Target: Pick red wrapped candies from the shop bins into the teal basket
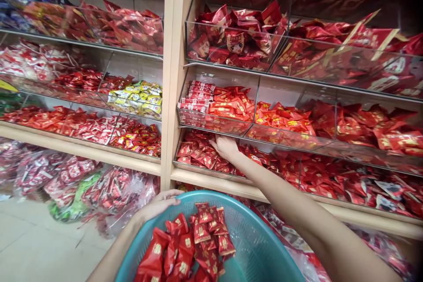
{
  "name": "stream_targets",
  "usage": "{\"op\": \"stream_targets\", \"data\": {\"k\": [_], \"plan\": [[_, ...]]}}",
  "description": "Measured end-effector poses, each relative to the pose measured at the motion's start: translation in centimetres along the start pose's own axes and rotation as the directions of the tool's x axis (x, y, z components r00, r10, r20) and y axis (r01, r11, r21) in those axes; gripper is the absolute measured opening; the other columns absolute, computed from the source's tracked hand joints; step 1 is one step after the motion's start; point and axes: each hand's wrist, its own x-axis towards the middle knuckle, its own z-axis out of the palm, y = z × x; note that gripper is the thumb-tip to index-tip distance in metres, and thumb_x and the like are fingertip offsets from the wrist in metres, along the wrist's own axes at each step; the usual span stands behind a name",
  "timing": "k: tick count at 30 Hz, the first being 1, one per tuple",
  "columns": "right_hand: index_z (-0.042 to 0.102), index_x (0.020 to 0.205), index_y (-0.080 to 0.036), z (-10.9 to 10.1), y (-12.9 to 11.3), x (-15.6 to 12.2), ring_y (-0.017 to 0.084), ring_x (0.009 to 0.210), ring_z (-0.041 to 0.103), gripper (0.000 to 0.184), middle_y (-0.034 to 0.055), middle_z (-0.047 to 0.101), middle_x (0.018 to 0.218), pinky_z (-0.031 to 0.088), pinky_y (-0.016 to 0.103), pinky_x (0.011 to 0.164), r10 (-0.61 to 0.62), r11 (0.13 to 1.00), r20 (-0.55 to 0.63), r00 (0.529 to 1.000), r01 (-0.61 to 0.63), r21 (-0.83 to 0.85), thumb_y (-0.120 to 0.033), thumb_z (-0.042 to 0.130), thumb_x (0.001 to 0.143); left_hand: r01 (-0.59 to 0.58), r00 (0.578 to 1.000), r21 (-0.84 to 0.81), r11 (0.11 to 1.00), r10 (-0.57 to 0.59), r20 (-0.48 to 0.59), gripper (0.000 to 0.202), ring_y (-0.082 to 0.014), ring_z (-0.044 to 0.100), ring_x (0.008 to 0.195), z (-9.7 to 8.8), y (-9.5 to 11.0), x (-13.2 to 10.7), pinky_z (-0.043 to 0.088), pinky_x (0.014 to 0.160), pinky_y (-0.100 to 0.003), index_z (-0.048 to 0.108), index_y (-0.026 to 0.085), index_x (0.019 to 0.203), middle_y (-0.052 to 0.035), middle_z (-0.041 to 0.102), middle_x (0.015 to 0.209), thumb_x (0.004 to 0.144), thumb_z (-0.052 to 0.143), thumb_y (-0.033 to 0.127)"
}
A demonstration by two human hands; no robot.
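A teal plastic basket [261,224] sits in front of me, with red wrapped candies in gold print: larger packets [153,251] on the left and small square ones [202,231] on the right. My left hand [160,205] grips its far left rim, fingers over the edge. My right hand [226,147] reaches into the lowest shelf bin, above small dark red candy packets [201,152]. Its thumb stands apart from the fingers, whose tips are hidden behind the bin above. No packet shows in this hand.
Clear-fronted bins of red packets [231,101] rise above my right hand. A wooden post [170,75] divides the shelves; yellow-wrapped sweets [135,97] lie to its left. Plastic bags of candy [112,189] stand on the tiled floor [23,238] beneath.
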Motion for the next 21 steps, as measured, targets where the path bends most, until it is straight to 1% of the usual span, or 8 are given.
{"op": "stream_targets", "data": {"k": [5,10,12,14,17,19,21], "plan": [[0.048,0.118,-0.008,-0.1,0.3,-0.2,0.024,0.102,0.054,0.045,0.0186,0.058,0.112,0.035,0.031,0.088,-0.02,1.0,-0.027,0.999,0.02,-0.012,-0.04,0.03,0.091,-0.002,1.0,-0.007,1.0,0.002,-0.017,0.038,-0.0235,0.061,0.084,-0.1,-0.3,0.1,0.045,0.075,-0.03,0.065,0.02,0.1,-0.003,0.07,0.092,0.063,0.065,0.029],[0.051,0.115,-0.009,0.0,0.6,-0.6,0.023,0.098,0.055,0.042,0.0174,0.059,0.109,0.036,0.031,0.085,-0.043,0.999,-0.046,0.998,0.043,-0.01,-0.039,0.035,0.09,-0.001,1.0,0.006,1.0,0.001,-0.015,0.039,-0.0248,0.061,0.087,0.1,0.1,0.0,0.045,0.078,-0.031,0.066,0.02,0.1,-0.0031,0.07,0.093,0.062,0.065,0.03],[0.053,0.111,-0.009,0.3,0.6,-0.9,0.024,0.097,0.054,0.04,0.0169,0.059,0.109,0.036,0.032,0.085,-0.056,0.998,-0.087,0.995,0.055,-0.016,-0.039,0.035,0.089,0.004,1.0,0.017,1.0,-0.004,-0.023,0.039,-0.025,0.061,0.088,0.2,0.3,-0.1,0.045,0.079,-0.031,0.066,0.02,0.099,-0.0029,0.07,0.093,0.061,0.065,0.03],[0.054,0.109,-0.01,0.6,0.7,-1.2,0.025,0.099,0.052,0.037,0.0158,0.057,0.112,0.035,0.034,0.086,-0.093,0.995,-0.168,0.981,0.088,-0.034,-0.037,0.038,0.088,0.012,0.999,0.028,1.0,-0.011,-0.036,0.04,-0.0255,0.06,0.089,0.3,0.4,-0.2,0.045,0.079,-0.031,0.066,0.02,0.099,-0.003,0.07,0.093,0.061,0.065,0.031],[0.054,0.109,-0.01,1.1,0.8,-1.9,0.026,0.103,0.047,0.036,0.0152,0.054,0.116,0.032,0.035,0.088,-0.183,0.983,-0.287,0.94,0.166,-0.083,-0.035,0.042,0.087,0.012,0.999,0.034,0.999,-0.011,-0.037,0.04,-0.0259,0.06,0.089,0.2,0.3,-0.2,0.045,0.079,-0.031,0.066,0.02,0.1,-0.0032,0.069,0.094,0.061,0.065,0.032],[0.053,0.11,-0.009,1.3,0.8,-2.3,0.026,0.106,0.044,0.037,0.0153,0.052,0.119,0.031,0.036,0.089,-0.226,0.974,-0.333,0.916,0.201,-0.108,-0.035,0.043,0.087,0.009,1.0,0.031,0.999,-0.008,-0.027,0.04,-0.0255,0.06,0.088,0.1,0.1,-0.1,0.045,0.078,-0.031,0.065,0.02,0.101,-0.0032,0.069,0.094,0.062,0.065,0.031],[0.053,0.109,-0.008,1.6,0.8,-2.7,0.026,0.107,0.042,0.037,0.0153,0.051,0.119,0.031,0.036,0.09,-0.243,0.969,-0.359,0.901,0.214,-0.12,-0.036,0.042,0.087,0.005,1.0,0.024,1.0,-0.004,-0.016,0.039,-0.0249,0.061,0.088,0.0,0.0,0.0,0.045,0.078,-0.031,0.065,0.02,0.101,-0.0031,0.069,0.094,0.063,0.064,0.031]]}}
